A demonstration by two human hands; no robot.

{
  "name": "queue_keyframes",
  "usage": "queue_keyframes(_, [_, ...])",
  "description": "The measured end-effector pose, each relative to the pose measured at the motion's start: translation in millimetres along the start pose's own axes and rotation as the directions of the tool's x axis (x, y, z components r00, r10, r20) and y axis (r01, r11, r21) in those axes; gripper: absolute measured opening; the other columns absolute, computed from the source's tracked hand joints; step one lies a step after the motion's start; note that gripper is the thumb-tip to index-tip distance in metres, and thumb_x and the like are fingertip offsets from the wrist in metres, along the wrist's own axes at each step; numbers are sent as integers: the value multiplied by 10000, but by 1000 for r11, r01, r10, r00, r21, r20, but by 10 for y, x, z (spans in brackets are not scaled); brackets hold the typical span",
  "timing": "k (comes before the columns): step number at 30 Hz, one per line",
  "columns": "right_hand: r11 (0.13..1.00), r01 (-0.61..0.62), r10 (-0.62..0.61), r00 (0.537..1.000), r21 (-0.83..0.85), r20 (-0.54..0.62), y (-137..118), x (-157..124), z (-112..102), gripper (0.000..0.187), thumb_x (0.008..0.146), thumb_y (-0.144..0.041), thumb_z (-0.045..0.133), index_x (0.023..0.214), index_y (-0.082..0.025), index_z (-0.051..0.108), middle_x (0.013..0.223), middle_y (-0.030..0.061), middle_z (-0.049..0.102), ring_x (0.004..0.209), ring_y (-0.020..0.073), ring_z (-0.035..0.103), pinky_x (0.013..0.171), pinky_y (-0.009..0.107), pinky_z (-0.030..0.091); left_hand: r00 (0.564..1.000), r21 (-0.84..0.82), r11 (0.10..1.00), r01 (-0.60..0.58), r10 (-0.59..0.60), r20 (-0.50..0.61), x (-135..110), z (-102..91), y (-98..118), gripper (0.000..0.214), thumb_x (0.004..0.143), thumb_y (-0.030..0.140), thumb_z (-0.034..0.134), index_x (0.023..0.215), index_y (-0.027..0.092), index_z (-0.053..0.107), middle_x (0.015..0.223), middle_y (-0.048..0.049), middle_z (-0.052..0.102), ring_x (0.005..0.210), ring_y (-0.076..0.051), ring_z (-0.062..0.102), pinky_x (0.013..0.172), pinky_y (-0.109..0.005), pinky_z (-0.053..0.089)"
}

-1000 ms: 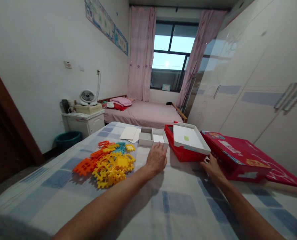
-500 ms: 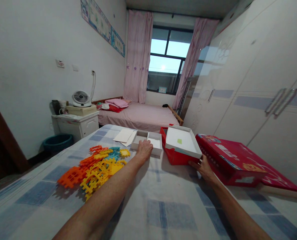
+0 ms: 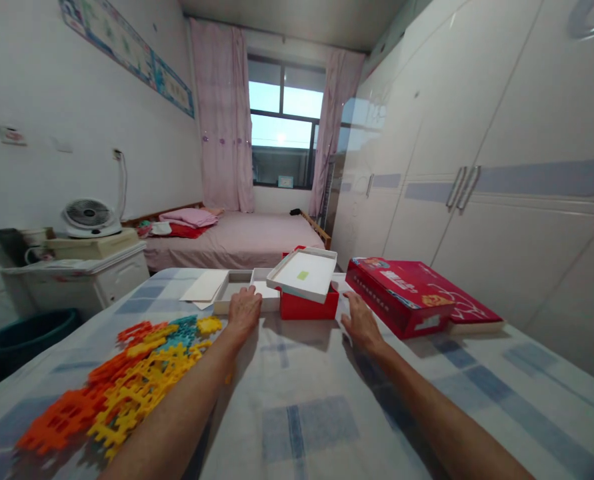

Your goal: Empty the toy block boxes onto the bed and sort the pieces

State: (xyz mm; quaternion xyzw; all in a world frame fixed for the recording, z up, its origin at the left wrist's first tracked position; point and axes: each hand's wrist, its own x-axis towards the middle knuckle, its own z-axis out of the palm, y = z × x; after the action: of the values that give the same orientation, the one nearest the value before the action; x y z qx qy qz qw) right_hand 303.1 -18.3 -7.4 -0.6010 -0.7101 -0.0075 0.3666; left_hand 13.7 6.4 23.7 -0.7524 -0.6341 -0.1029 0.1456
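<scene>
My left hand [image 3: 245,309] grips the front wall of a shallow white box [image 3: 220,309] with two compartments, its fingers curled over the edge. To the right, a red box [image 3: 307,307] stands against or very near that white box. A white tray-like lid [image 3: 304,272] with a small green patch lies tilted across the red box's top. My right hand [image 3: 361,321] is open, fingers apart, just right of the red box and not touching it. Flat pale cards [image 3: 204,287] lie left of the white box.
Orange [image 3: 67,417], yellow [image 3: 151,377] and teal plastic interlocking pieces [image 3: 179,331] lie in a pile on the left of the checked cloth [image 3: 309,427]. A large red printed box [image 3: 401,293] sits at right, with a flat red lid [image 3: 469,310] beside it.
The view has turned to the right. The red box and its tilted lid have swung round and shifted left, closer to the white box. My right hand has let go of the red box.
</scene>
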Motion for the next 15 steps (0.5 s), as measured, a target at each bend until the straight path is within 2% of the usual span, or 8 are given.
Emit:
queue_keyframes(2, [966,-38,14,995,-257,-96,98,-77,-294,397,780,-127,441,1174,-143,476,1239,161,505,1165,280,446,945,433,370,1000,4,1000,-4,4,-28,-45,-27,11,351,868,83,340,985,140,666,1069,-145,615,1013,-272,537,835,-395,409])
queue_keyframes(4, [856,-91,2,985,-508,-172,235,-160,-582,314,823,-162,435,1126,-132,511,1170,165,540,1098,291,473,906,434,374,998,6,1000,-10,10,-61,-113,-68,47,348,855,74,342,1008,122,651,1094,-159,603,1034,-288,523,874,-429,378])
queue_keyframes(6, [758,-123,-5,981,-640,-194,371,-232,-797,283,844,-193,438,1106,-136,530,1114,160,559,1036,288,489,864,425,377,995,3,1000,-24,24,-97,-204,-122,114,327,845,81,362,1005,112,646,1103,-168,596,1051,-299,511,898,-450,354])
queue_keyframes(8, [698,-108,-15,986,-708,-165,466,-279,-908,278,846,-204,450,1104,-153,539,1085,147,568,1002,276,496,831,402,375,991,-6,999,-52,51,-125,-312,-192,217,291,844,107,392,981,120,648,1093,-166,599,1060,-300,507,916,-458,341])
queue_keyframes(10, [674,-72,-26,992,-735,-121,512,-290,-937,281,845,-212,458,1107,-163,545,1066,135,575,989,264,501,819,383,368,985,-26,994,-107,102,-137,-434,-275,352,267,844,136,421,985,135,647,1105,-158,600,1083,-297,500,937,-457,337])
queue_keyframes(12, [683,-84,-12,992,-725,-127,544,-249,-939,285,855,-251,456,1107,-158,549,1058,132,584,981,262,509,826,387,365,975,-64,980,-186,176,-139,-565,-359,508,266,838,153,445,1017,147,642,1156,-147,591,1129,-291,484,969,-451,334])
queue_keyframes(15, [745,-171,36,975,-645,-217,692,-70,-1001,409,875,-399,433,1187,-151,522,1165,147,568,1056,283,502,893,447,349,956,-177,940,-291,277,-101,-746,-441,743,282,821,197,499,1064,155,638,1252,-138,560,1205,-283,454,1032,-442,316])
